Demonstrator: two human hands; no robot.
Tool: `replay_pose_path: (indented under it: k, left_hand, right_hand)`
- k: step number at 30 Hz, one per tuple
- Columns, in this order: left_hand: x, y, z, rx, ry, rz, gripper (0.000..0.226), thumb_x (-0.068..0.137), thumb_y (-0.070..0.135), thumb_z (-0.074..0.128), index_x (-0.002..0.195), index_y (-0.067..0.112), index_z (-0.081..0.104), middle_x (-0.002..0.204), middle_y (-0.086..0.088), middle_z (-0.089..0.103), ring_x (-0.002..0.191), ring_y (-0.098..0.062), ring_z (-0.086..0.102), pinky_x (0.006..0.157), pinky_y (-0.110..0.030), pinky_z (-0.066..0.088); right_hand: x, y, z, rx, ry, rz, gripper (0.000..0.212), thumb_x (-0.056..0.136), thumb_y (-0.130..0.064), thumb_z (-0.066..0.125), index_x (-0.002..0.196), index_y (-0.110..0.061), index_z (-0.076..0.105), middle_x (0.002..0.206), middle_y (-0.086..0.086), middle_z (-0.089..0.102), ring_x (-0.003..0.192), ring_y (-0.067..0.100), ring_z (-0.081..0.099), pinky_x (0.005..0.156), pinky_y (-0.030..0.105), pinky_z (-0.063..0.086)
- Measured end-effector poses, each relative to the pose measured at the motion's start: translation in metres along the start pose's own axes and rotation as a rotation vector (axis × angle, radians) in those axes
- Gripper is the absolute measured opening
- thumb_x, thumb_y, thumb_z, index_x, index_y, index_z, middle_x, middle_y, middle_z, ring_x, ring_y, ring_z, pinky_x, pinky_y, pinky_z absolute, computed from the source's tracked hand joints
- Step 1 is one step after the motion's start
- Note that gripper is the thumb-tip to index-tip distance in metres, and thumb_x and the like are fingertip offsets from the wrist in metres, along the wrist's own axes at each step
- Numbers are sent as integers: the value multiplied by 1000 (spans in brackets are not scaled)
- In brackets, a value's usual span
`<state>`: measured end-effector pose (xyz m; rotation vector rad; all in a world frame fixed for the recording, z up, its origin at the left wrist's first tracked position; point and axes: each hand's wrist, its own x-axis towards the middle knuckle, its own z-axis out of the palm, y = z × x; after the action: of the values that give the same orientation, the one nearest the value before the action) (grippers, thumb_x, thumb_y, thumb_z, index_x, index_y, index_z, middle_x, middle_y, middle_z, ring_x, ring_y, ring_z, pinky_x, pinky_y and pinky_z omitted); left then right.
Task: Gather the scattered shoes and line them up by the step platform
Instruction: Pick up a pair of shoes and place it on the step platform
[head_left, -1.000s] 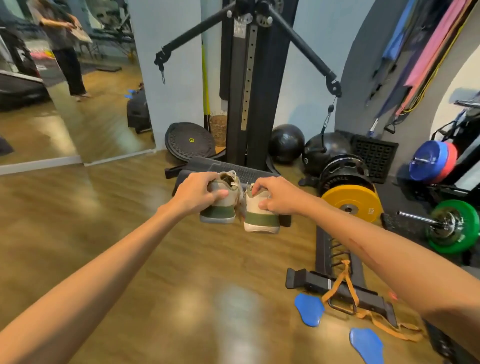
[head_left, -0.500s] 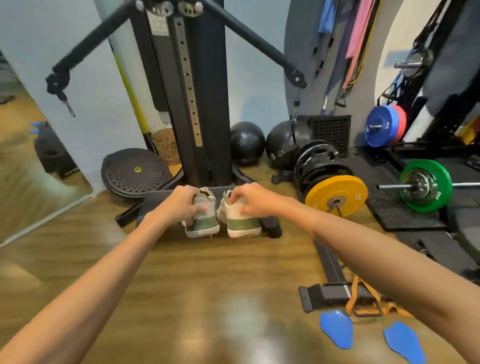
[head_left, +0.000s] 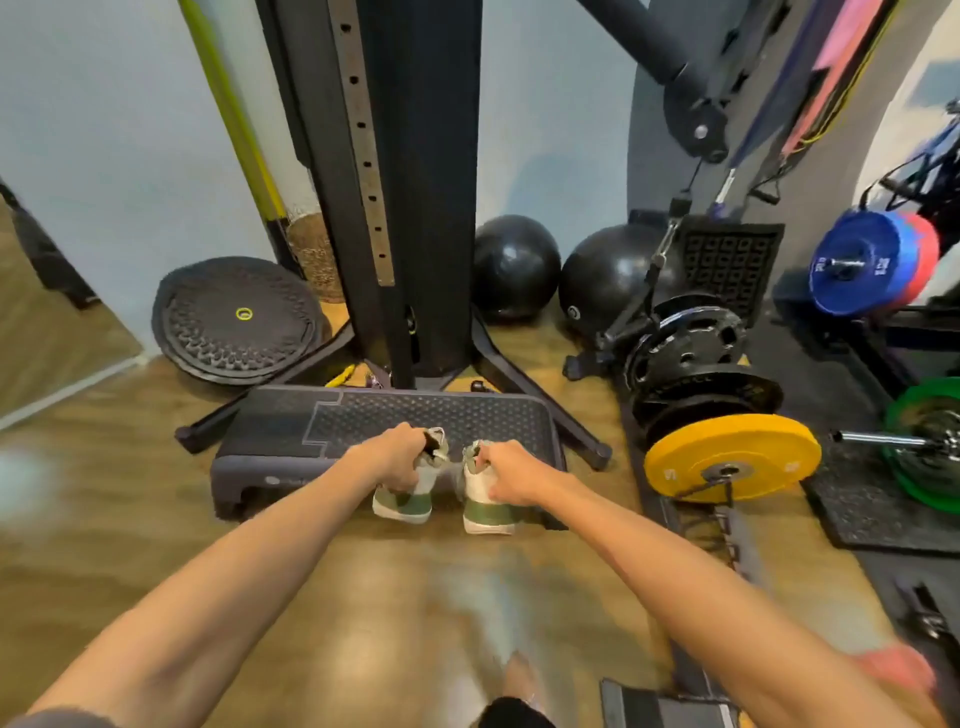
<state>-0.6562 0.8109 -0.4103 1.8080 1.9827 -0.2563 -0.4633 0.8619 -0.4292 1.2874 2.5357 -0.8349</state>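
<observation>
At centre frame the left hand (head_left: 396, 460) pinches the collar of the left shoe (head_left: 404, 498), tilted at the step platform (head_left: 291, 441) front edge. Beside it, the right hand (head_left: 511, 475) grips the right shoe (head_left: 487, 506). Released tilted, either could tip sideways, spoiling the line.
</observation>
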Motion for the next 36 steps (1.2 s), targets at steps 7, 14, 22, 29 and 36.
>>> replay_pose_path:
  k: [7, 14, 22, 29, 36]
  left_hand:
    - [125, -21, 40, 33, -32, -45, 37, 86, 28, 61, 117, 11, 53, 121, -11, 59, 106, -30, 60, 81, -35, 48]
    - [258, -25, 81, -24, -37, 15, 33, 96, 30, 48, 117, 5, 43, 123, -17, 52, 103, -38, 57, 80, -43, 44]
    - [391, -9, 155, -162, 24, -16, 25, 94, 12, 48, 116, 2, 41, 123, -20, 44, 101, -43, 53, 81, -50, 44]
    - [437, 11, 234, -293, -1, -103, 24, 90, 6, 54, 112, 1, 45, 122, -18, 44, 106, -38, 50, 83, -43, 41]
    - [434, 28, 245, -313, -163, -90, 34, 86, 3, 56, 117, 2, 43, 127, -13, 42, 111, -32, 48, 90, -36, 39]
  right_hand:
    - [113, 94, 0, 52, -68, 81, 37, 89, -14, 58, 126, -19, 55, 122, 12, 57, 109, 32, 58, 89, 42, 49]
    - [215, 180, 26, 79, -4, 134, 43, 81, -2, 56, 124, -12, 54, 126, 10, 52, 116, 31, 51, 92, 37, 46]
    - [294, 257, 108, -167, 108, 150, 56, 72, -5, 71, 122, -9, 45, 124, 8, 48, 121, 25, 46, 89, 38, 50]
    - [325, 294, 174, -63, 109, 240, 55, 73, 7, 65, 120, -11, 42, 123, 8, 48, 120, 25, 45, 92, 34, 45]
    - [311, 299, 182, 262, 3, 272, 38, 88, 0, 58, 123, -11, 45, 138, 9, 39, 125, 30, 46, 98, 42, 44]
